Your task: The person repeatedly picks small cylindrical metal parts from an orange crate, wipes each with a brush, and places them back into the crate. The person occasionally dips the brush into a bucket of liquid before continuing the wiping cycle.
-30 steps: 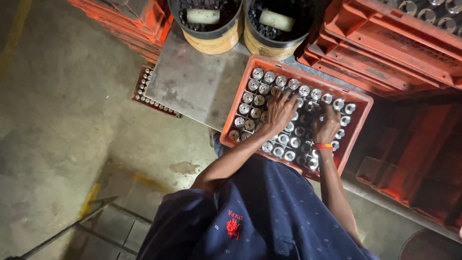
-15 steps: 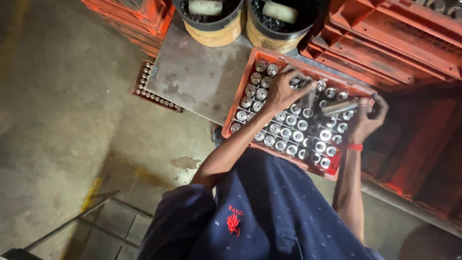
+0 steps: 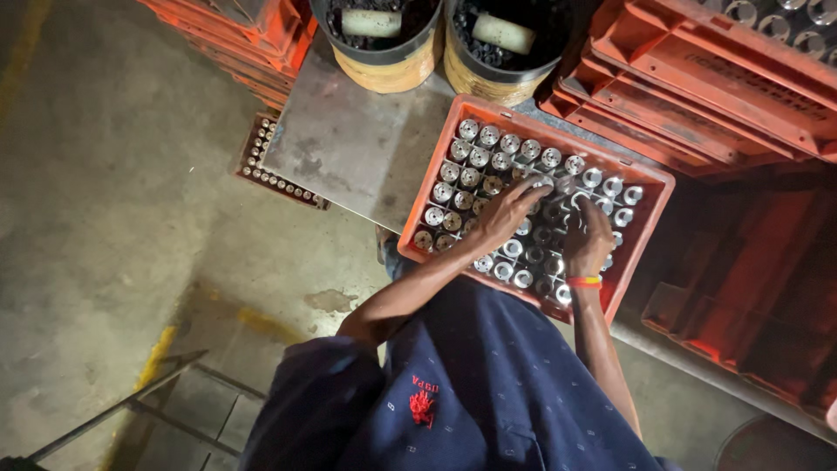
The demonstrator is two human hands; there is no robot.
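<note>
Left hand: the left hand [image 3: 504, 212] lies palm down over the metal parts [image 3: 475, 159] in the orange crate [image 3: 646, 228], fingers stretched toward the crate's middle; whether they pinch a part I cannot tell.
Right hand: the right hand [image 3: 589, 241], just to the right of the left one, rests on the parts with fingers curled downward; its hold is hidden, so I cannot tell. An orange wristband [image 3: 583, 282] sits just behind it.
Parts: round, shiny, standing in rows, under and all around both hands.
Crate: on the grey metal table [image 3: 349, 148], which stretches away to the left of the hands.
Beyond the fingertips: two black buckets [image 3: 384, 52] with yellowish lower walls.
Right of the hands: stacked orange crates [image 3: 724, 96].
Far left: a small tray of parts [image 3: 277, 166] on the floor.
</note>
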